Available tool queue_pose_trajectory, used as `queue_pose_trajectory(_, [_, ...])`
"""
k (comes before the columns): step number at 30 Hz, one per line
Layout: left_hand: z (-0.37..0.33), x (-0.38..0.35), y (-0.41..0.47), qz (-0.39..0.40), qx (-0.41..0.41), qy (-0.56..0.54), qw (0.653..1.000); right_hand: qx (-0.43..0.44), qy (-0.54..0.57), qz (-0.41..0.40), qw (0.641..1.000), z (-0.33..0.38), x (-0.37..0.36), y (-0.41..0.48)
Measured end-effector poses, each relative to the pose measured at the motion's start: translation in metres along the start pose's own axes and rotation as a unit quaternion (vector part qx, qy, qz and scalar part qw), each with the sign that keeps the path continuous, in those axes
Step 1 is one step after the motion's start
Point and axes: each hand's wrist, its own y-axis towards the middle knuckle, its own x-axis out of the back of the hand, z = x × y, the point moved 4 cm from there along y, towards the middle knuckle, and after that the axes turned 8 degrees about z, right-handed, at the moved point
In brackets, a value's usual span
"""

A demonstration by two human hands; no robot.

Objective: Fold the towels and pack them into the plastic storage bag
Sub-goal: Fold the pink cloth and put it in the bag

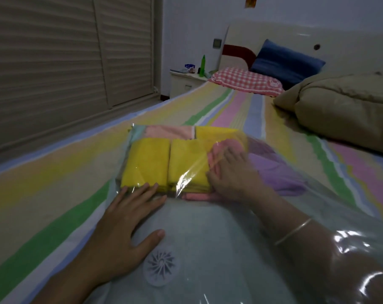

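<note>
Where the right grip [230, 175] rests, towels [146, 161] (bagged) lie beneath.

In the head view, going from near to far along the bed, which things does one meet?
First the round valve of the plastic bag → yellow towels → pink towel at the bag's far end → red checked pillow → blue pillow.
</note>
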Motion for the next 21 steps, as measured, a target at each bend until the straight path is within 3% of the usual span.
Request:
queue_pose_trajectory(3, [0.000,-0.001,0.000,0.000,0.000,0.000,1.000,-0.042,0.138,-0.036,0.989,-0.003,0.006,-0.002])
queue_pose_trajectory(5, [0.000,-0.001,0.000,0.002,-0.002,-0.002,1.000,-0.089,0.211,-0.103,0.968,-0.010,0.022,-0.011])
queue_pose_trajectory(8, [0.001,-0.001,0.000,-0.002,-0.002,-0.004,1.000,-0.065,0.280,-0.147,0.946,-0.013,0.019,-0.025])
queue_pose_trajectory(13, [0.000,-0.001,0.001,0.007,-0.003,0.006,1.000,0.043,0.127,-0.104,0.985,-0.004,-0.001,-0.021])
queue_pose_trajectory(16, [-0.001,-0.002,0.001,0.045,-0.001,0.048,0.998,0.033,0.107,-0.070,0.991,0.004,0.008,-0.022])
queue_pose_trajectory(21, [-0.012,0.027,0.010,0.131,-0.032,0.234,0.963,-0.041,0.181,-0.065,0.980,0.007,0.017,-0.071])
